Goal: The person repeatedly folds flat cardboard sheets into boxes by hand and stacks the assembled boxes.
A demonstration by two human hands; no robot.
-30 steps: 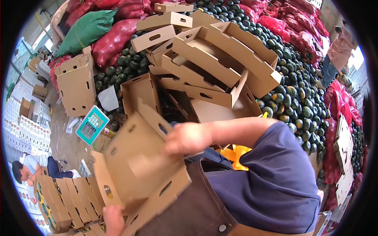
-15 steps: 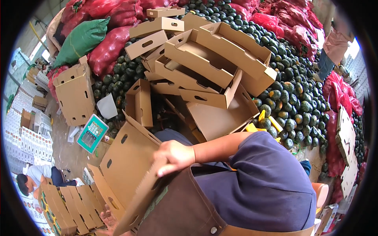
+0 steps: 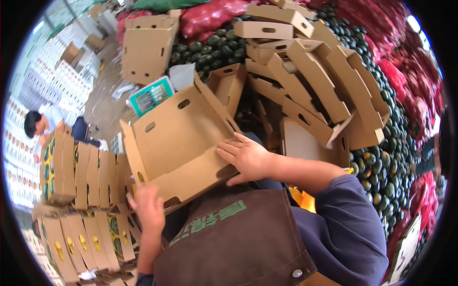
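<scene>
An open, shallow cardboard box (image 3: 179,138) rests tilted on my lap, its inside facing up. My right hand (image 3: 248,157) grips the box's near right corner, fingers stretched over the wall and thumb at its outer side. At the near left corner is my left hand (image 3: 149,207), slightly blurred, with fingers apart. It is close against the outside of that corner; whether it touches the cardboard is hard to tell. Both hands are in front of my brown apron (image 3: 238,238).
Empty cardboard boxes (image 3: 315,81) lie heaped ahead on dark green squash (image 3: 381,176). Red mesh sacks (image 3: 210,19) stand behind. A green-edged printed sheet (image 3: 151,97) is beyond my box. Left are filled boxes (image 3: 62,167), a crouching person (image 3: 52,124) and stacked white cartons (image 3: 62,81).
The box has turned from steeply tilted to flatter, its inside facing up. My right hand has shifted along its wall, and my left hand has come up from below. The view has swung left.
</scene>
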